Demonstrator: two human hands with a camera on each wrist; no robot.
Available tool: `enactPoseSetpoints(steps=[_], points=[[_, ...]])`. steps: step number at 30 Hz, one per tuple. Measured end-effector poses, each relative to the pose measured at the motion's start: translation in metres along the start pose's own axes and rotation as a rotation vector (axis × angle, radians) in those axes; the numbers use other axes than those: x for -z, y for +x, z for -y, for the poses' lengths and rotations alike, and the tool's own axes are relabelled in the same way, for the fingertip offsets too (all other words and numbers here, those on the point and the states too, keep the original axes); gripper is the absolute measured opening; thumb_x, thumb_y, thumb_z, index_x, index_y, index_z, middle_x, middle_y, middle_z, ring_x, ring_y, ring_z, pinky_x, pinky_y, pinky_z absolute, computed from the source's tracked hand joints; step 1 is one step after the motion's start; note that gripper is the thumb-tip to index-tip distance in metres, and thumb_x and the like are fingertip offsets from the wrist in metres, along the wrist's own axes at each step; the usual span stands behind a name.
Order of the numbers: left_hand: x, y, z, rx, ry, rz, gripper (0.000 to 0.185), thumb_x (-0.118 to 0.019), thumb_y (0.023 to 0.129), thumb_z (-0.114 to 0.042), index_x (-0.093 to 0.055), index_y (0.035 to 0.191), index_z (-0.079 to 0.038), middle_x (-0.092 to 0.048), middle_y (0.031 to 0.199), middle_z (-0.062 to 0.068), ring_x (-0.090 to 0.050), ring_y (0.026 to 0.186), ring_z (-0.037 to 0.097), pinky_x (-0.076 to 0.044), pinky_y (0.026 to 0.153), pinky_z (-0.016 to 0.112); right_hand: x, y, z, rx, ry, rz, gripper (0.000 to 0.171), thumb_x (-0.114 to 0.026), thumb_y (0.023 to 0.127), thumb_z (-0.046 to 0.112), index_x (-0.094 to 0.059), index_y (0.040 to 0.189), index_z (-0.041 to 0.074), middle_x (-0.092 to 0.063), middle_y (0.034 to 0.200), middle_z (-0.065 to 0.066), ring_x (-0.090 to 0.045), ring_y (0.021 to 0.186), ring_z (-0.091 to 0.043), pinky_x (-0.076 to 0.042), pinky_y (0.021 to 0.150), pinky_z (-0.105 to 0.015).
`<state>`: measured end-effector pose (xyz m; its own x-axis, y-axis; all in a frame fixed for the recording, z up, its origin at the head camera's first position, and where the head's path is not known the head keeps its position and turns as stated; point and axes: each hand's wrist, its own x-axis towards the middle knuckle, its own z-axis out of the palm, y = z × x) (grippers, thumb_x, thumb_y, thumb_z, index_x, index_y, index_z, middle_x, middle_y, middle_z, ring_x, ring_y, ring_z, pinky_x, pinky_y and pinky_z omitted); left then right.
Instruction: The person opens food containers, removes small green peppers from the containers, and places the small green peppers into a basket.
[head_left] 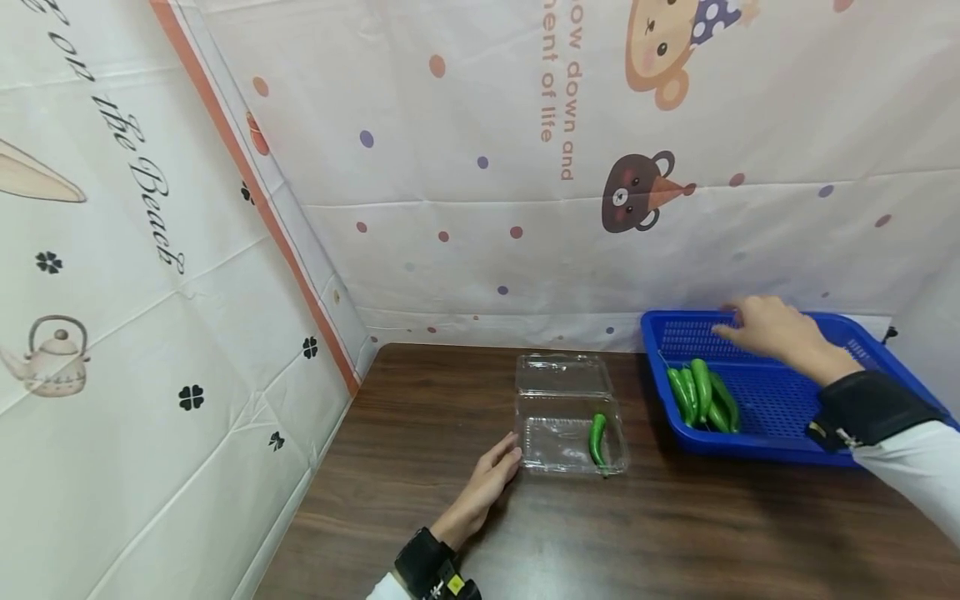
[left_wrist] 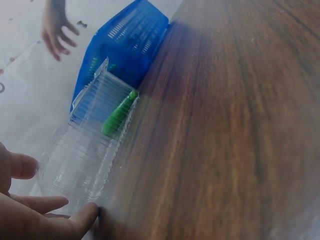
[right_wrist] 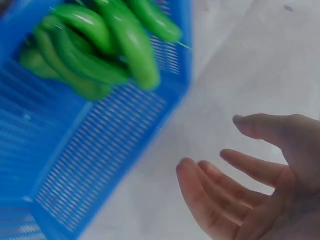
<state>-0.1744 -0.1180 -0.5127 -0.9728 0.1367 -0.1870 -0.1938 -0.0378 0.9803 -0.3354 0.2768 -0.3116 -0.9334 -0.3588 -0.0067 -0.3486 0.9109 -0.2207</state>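
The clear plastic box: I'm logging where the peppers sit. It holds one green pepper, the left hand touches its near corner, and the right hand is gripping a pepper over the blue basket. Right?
Not quite. The right hand grips nothing: the right wrist view shows its fingers spread and empty above the blue basket. The rest holds: the clear plastic box holds one green pepper, and the left hand touches its near corner.

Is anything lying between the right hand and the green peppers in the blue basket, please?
Nothing visible does. The right hand hovers open over the blue basket, and the green peppers lie uncovered just below and to its left, with only bare basket floor between them.
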Motion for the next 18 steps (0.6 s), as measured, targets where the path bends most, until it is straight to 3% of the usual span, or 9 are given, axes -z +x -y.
enactPoseSetpoints(steps=[2, 8, 18], points=[[0.000, 0.000, 0.000, -0.001, -0.001, -0.002, 0.058, -0.047, 0.110, -0.027, -0.032, 0.158, 0.002, -0.018, 0.169, 0.024, -0.023, 0.155, 0.041, -0.029, 0.128, 0.051, 0.011, 0.001, 0.006, 0.008, -0.011, -0.062, 0.048, -0.062, 0.099, 0.021, -0.057, 0.132, -0.013, -0.062, 0.119, -0.041, -0.066, 0.096, -0.052, -0.059, 0.065, -0.057], [0.001, -0.001, 0.002, 0.001, 0.002, 0.001, 0.058, -0.047, 0.110, -0.028, -0.032, 0.158, 0.001, -0.017, 0.169, 0.024, -0.022, 0.155, 0.041, -0.030, 0.127, 0.051, 0.031, 0.002, 0.037, 0.046, -0.013, -0.246, 0.042, -0.063, 0.099, 0.019, -0.060, 0.132, -0.006, -0.061, 0.124, -0.037, -0.065, 0.098, -0.050, -0.058, 0.063, -0.058], [0.002, -0.001, 0.002, -0.013, -0.021, 0.003, 0.057, -0.047, 0.110, -0.025, -0.033, 0.158, 0.003, -0.017, 0.169, 0.025, -0.021, 0.155, 0.042, -0.031, 0.127, 0.052, 0.025, -0.006, 0.089, 0.150, -0.007, -0.406, 0.042, -0.068, 0.097, 0.020, -0.062, 0.134, 0.001, -0.063, 0.120, -0.030, -0.069, 0.097, -0.040, -0.060, 0.059, -0.052]])
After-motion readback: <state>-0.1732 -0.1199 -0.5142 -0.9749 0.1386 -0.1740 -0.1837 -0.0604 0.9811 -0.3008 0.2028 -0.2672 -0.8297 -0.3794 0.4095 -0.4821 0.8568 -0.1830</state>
